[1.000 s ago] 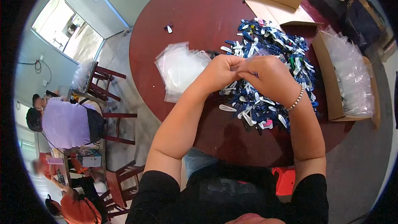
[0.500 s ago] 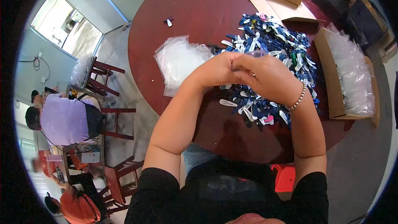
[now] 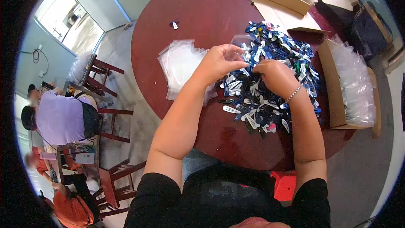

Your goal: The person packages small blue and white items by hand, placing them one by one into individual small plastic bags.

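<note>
Hair clips (image 3: 257,101) lie heaped on the table (image 3: 168,8); the left hand's (image 3: 221,64) grip gapes by a clear bag (image 3: 241,39), while the right hand's (image 3: 276,76), curled at the heap, I can't make out.

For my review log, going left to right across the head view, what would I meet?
Person in light purple top, stack of clear bags, left hand, right hand, cardboard box of clear plastic packaging.
</note>
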Available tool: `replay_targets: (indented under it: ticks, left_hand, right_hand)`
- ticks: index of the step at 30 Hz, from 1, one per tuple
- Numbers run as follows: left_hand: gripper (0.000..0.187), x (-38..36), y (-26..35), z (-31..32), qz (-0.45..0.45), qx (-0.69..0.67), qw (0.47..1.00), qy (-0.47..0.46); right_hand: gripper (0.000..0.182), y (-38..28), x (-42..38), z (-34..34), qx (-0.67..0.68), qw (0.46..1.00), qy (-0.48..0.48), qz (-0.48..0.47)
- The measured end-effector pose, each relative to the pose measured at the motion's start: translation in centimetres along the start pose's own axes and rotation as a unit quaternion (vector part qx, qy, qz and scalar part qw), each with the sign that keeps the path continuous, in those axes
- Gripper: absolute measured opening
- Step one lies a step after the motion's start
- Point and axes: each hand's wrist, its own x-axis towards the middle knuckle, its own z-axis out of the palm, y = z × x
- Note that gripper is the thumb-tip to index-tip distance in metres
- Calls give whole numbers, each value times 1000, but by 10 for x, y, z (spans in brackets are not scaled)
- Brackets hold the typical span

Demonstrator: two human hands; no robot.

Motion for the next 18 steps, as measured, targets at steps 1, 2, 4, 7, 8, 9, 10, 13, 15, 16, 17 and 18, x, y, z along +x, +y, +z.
replay_targets:
  ticks: [1, 2, 4, 7, 8, 9, 10, 13, 15, 16, 17, 18]
  left_hand:
    - [35, 0, 1, 1, 1, 0, 1000, 1]
    - [35, -1, 2, 1, -11, -5, 1000, -4]
    - [36, -1, 3, 2, -21, -10, 1000, -10]
    - [36, 1, -5, 2, -19, -2, 1000, -25]
    - [36, 1, -7, 2, -14, -11, 999, -31]
    - [36, 1, -7, 2, -10, -19, 999, -37]
    - [36, 2, -7, 1, -9, -18, 999, -37]
    - [37, 1, -5, 1, -7, -13, 999, -41]
    - [37, 0, -2, 2, -12, -7, 999, -29]
    - [37, -1, -1, 2, -11, -6, 1000, -28]
    - [37, -1, -1, 2, -14, 0, 1000, -27]
    - [37, -1, 0, 3, -17, 6, 1000, -24]
  right_hand:
    - [19, 1, 0, 1, -7, 1000, -2, -18]
    - [19, 2, -2, 0, -7, 1000, -1, -19]
    - [19, 0, -3, -7, -5, 1000, -17, -14]
    - [17, 5, 1, -3, 5, 1000, -13, -25]
    - [17, 6, 2, -1, 4, 1000, -12, -27]
    - [19, 9, 2, 1, 14, 999, -11, -29]
    - [20, 11, 2, 2, 23, 999, -10, -31]
    - [17, 16, 2, 1, 48, 997, 16, -54]
    - [14, 18, 3, -1, 76, 995, 37, -50]
    - [12, 18, 3, -2, 105, 992, 56, -47]
    - [12, 17, 3, -5, 104, 992, 57, -48]
    - [12, 15, 2, -11, 137, 988, 73, -25]
